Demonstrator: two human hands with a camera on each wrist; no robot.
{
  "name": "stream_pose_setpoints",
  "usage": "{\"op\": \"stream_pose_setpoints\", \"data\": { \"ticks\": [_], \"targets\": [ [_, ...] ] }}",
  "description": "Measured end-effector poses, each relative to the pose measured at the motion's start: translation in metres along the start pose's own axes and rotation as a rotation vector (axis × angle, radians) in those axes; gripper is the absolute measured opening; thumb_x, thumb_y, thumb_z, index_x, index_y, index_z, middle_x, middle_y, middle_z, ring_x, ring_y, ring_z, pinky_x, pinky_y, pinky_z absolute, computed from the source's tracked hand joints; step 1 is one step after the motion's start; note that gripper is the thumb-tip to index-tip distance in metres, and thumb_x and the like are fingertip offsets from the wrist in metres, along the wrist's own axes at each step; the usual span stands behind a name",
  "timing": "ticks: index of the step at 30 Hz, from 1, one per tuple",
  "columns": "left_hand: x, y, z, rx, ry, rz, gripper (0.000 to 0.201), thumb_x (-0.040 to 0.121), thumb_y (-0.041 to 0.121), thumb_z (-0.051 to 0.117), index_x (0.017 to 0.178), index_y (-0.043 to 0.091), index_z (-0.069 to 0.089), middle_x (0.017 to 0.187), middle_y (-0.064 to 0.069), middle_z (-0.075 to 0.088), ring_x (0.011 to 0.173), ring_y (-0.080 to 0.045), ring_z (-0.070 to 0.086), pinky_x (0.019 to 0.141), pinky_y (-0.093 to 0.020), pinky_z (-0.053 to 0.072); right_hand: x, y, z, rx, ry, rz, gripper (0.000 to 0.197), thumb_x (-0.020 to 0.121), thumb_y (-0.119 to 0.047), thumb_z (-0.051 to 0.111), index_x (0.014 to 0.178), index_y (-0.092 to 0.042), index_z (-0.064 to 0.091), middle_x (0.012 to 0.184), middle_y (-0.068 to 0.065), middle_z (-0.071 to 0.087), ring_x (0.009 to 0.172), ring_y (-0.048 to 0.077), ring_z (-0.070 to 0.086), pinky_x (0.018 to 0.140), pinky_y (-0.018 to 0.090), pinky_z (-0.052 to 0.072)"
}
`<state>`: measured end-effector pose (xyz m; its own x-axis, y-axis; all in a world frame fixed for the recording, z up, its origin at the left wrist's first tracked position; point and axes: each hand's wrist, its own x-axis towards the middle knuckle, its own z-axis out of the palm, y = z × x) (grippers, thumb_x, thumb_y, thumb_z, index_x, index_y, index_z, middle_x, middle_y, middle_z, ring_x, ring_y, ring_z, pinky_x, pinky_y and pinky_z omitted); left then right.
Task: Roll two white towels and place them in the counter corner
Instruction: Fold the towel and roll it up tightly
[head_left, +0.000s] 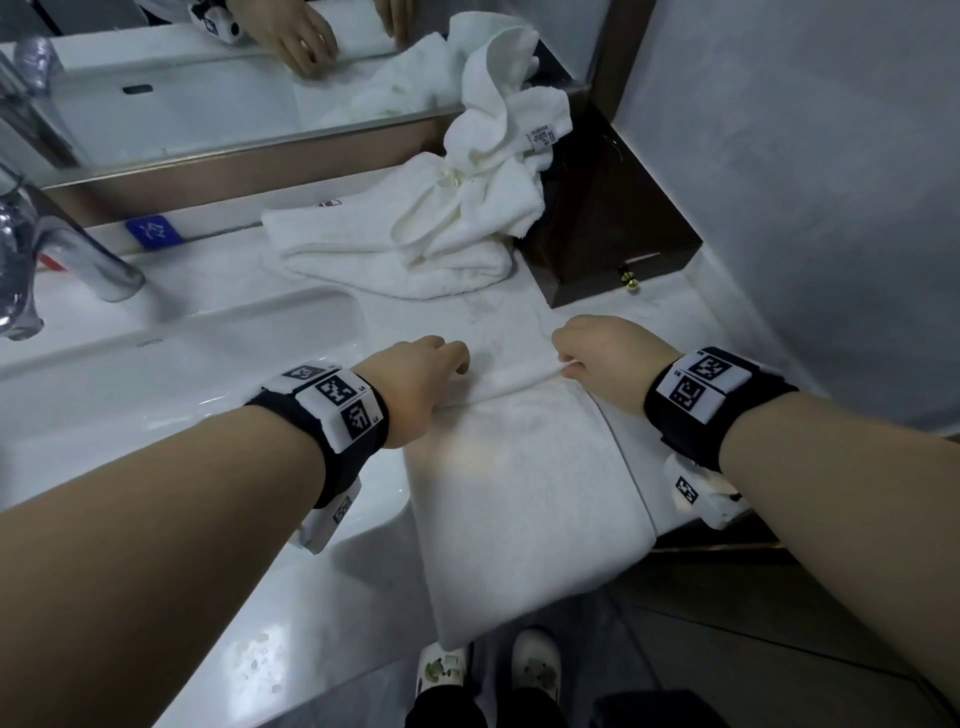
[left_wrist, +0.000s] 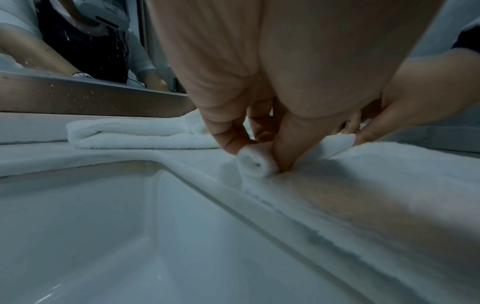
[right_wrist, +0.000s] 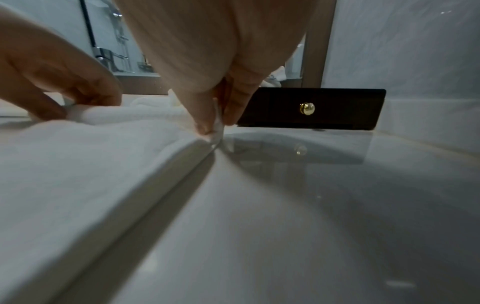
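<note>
A folded white towel (head_left: 524, 493) lies flat on the counter, its near end hanging over the front edge. Its far end is curled into a small tight roll (left_wrist: 255, 163). My left hand (head_left: 441, 358) grips the roll's left end with curled fingers. My right hand (head_left: 571, 358) pinches the roll's right end (right_wrist: 217, 123) between thumb and fingers. A second white towel (head_left: 395, 260) lies loosely folded farther back, with a crumpled white cloth (head_left: 493, 171) heaped on it and leaning against the mirror.
A white sink basin (head_left: 171, 364) sits left of the towel, with a chrome tap (head_left: 67, 244) behind it. A dark wooden box (head_left: 608, 228) with a brass knob (right_wrist: 307, 108) stands in the back right corner. A mirror runs along the back; a wall closes the right.
</note>
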<state>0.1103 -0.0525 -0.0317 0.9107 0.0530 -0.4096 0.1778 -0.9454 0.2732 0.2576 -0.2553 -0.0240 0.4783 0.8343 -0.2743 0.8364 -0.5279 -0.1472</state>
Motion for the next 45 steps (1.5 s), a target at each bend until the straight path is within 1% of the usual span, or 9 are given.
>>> {"op": "stream_pose_setpoints", "data": {
  "ticks": [5,9,16,21,25,29,34,39,45],
  "targets": [
    [0.011,-0.001,-0.002,0.100,0.067,-0.029,0.039,0.085,0.003,0.054,0.121,0.018,0.052,0.118,-0.001,0.050,0.096,-0.023,0.053,0.071,-0.032,0.045,0.004,0.002,0.001,-0.009,0.112,-0.064,0.013,0.090,-0.004,0.057,0.079,0.001,0.060,0.092,0.014,0.051,0.091,0.029,0.048,0.072,0.029,0.033],
    [0.011,0.002,-0.002,0.143,0.127,-0.029,0.033,0.083,0.004,0.055,0.113,0.017,0.055,0.111,-0.001,0.050,0.084,-0.019,0.043,0.065,-0.030,0.035,0.002,-0.002,0.003,-0.042,0.192,-0.172,0.015,0.074,0.015,0.064,0.065,0.004,0.061,0.078,0.020,0.057,0.081,0.038,0.054,0.066,0.042,0.046],
    [0.001,0.016,0.001,0.278,0.204,0.038,0.013,0.083,0.003,0.049,0.088,0.014,0.050,0.087,0.001,0.043,0.088,-0.021,0.048,0.062,-0.031,0.036,-0.008,-0.005,0.008,0.021,0.232,-0.242,0.017,0.066,0.020,0.065,0.059,0.005,0.060,0.076,0.019,0.060,0.073,0.037,0.057,0.063,0.031,0.045],
    [-0.004,0.022,0.004,0.342,0.220,0.050,0.019,0.082,0.003,0.047,0.080,0.018,0.035,0.082,0.003,0.034,0.081,-0.019,0.034,0.058,-0.031,0.028,-0.012,0.002,0.012,0.051,0.184,-0.158,0.013,0.081,0.009,0.059,0.071,0.006,0.067,0.092,0.015,0.061,0.088,0.031,0.055,0.077,0.024,0.037],
    [-0.008,0.025,0.001,0.382,0.208,0.082,0.020,0.082,0.002,0.047,0.083,0.020,0.036,0.084,0.003,0.034,0.090,-0.021,0.046,0.056,-0.031,0.027,-0.004,0.006,0.005,0.114,0.125,-0.041,0.011,0.085,0.000,0.059,0.093,-0.006,0.064,0.102,0.002,0.056,0.091,0.019,0.052,0.075,0.014,0.029],
    [-0.014,0.026,0.002,0.427,0.175,0.126,0.022,0.083,0.003,0.047,0.098,0.017,0.053,0.094,0.000,0.046,0.097,-0.023,0.047,0.059,-0.033,0.029,0.001,0.000,-0.005,0.190,0.017,0.053,0.052,0.082,0.002,0.063,0.128,-0.019,0.053,0.104,-0.006,0.047,0.087,0.013,0.049,0.080,0.023,0.041],
    [-0.019,0.027,-0.001,0.454,0.124,0.135,0.027,0.083,0.002,0.046,0.105,0.014,0.057,0.102,-0.002,0.049,0.099,-0.022,0.046,0.060,-0.032,0.029,0.006,-0.009,-0.011,0.044,-0.068,0.069,0.026,0.085,-0.002,0.059,0.109,-0.012,0.066,0.112,0.003,0.050,0.099,0.024,0.056,0.086,0.030,0.045],
    [-0.024,0.029,-0.002,0.378,0.057,0.112,0.037,0.083,0.000,0.042,0.111,0.015,0.062,0.086,0.003,0.036,0.086,-0.018,0.037,0.061,-0.031,0.031,-0.005,-0.010,-0.003,0.026,0.018,0.021,0.023,0.086,0.004,0.055,0.104,-0.005,0.066,0.109,0.008,0.051,0.092,0.027,0.056,0.080,0.030,0.044],
    [-0.021,0.023,-0.002,-0.019,0.038,-0.006,0.020,0.092,0.012,0.051,0.096,0.020,0.069,0.096,0.001,0.062,0.088,-0.024,0.060,0.077,-0.035,0.052,-0.022,-0.014,0.014,-0.028,0.127,-0.027,0.012,0.081,0.009,0.054,0.085,0.002,0.062,0.094,0.013,0.051,0.074,0.021,0.042,0.061,0.028,0.034]
  ]
}}
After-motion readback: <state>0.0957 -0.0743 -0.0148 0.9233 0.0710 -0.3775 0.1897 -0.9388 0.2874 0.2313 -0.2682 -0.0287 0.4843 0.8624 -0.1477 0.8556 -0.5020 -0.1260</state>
